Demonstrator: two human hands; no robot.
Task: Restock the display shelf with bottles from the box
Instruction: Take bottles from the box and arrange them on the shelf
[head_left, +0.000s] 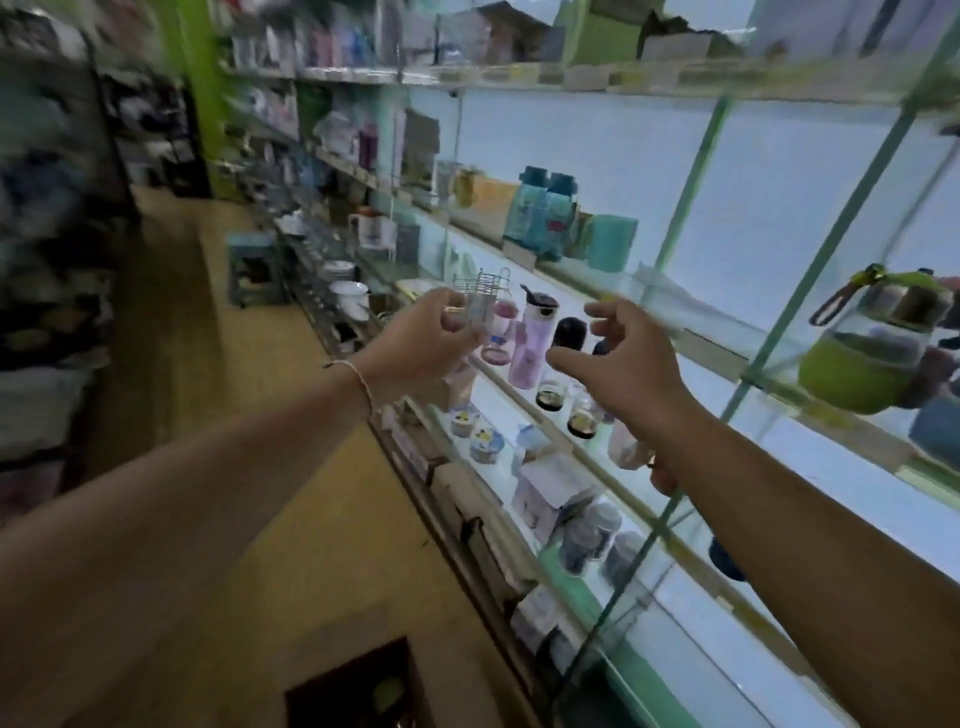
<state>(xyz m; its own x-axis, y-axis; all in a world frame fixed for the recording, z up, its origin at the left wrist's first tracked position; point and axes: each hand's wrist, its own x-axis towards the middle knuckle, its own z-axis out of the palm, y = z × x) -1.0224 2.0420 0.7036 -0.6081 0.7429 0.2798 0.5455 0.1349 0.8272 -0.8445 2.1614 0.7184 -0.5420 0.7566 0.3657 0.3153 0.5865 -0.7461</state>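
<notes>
Head view. Tall pink translucent plastic bottle with dark flip lid (531, 345) stood upright on the lit glass display shelf (496, 399), between both hands. Judged light, stiff, smooth-walled, possibly slippery; best gripped round mid-body, below the lid. Right hand (626, 364): fingers loosely curled, spread, holding nothing. Left hand (421, 335): fingers curled; blurred, contents undetermined.

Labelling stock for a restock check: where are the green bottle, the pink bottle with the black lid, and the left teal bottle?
green bottle (852, 371): head view, on its green sleeve.
pink bottle (527, 348): head view, on its pale pink body.
left teal bottle (527, 218): head view, on its printed body.
</notes>
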